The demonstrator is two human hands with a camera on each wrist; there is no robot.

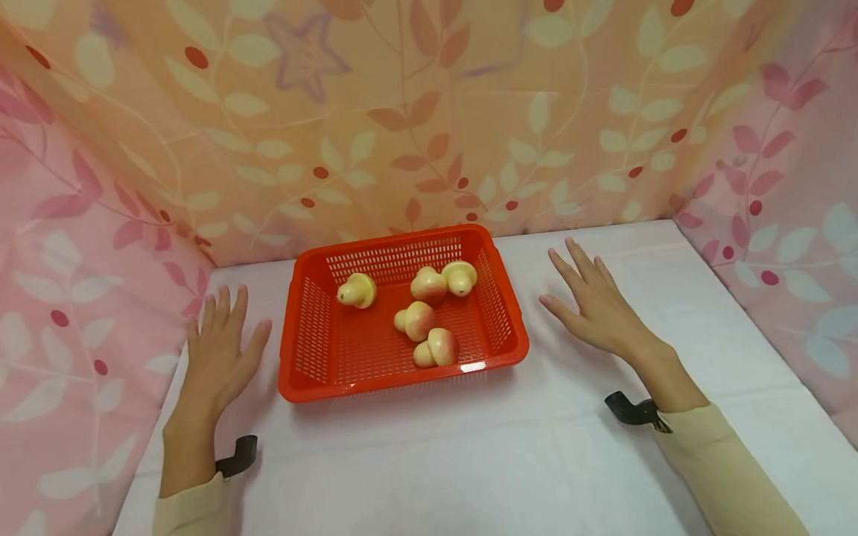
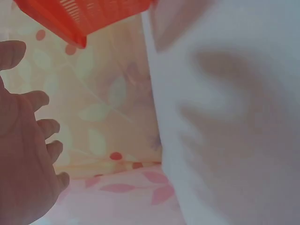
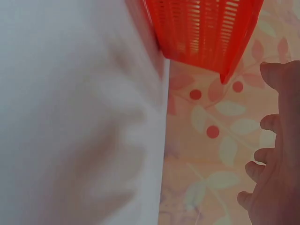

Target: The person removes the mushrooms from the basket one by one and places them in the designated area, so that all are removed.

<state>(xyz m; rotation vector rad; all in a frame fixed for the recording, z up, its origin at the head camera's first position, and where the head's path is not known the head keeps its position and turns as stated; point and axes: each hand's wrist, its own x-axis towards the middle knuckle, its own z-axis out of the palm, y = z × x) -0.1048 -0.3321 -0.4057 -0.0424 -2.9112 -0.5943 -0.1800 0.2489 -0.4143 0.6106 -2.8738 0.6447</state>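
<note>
A red plastic basket (image 1: 311, 327) with slotted walls stands on the white-covered table. Inside it lie several mushroom-shaped pieces, cream to yellow with a pink blush; one mushroom (image 1: 357, 291) is at the left, and another mushroom (image 1: 437, 348) lies near the front wall. To the left of the basket my left hand (image 1: 217, 357) is held with fingers spread, apart from the rim and holding nothing. On the other side my right hand (image 1: 596, 305) is likewise spread and bare. Both wrist views show the palms over the cloth, their shadows falling on it, with the basket's side in sight.
A patterned curtain (image 1: 415, 112) hangs close behind the basket, and pink leafy cloth (image 1: 771, 186) lines both sides. White cloth (image 1: 456, 461) covers the table in front. Black curved pieces (image 1: 630, 408) stick out at both wrists by the beige sleeves.
</note>
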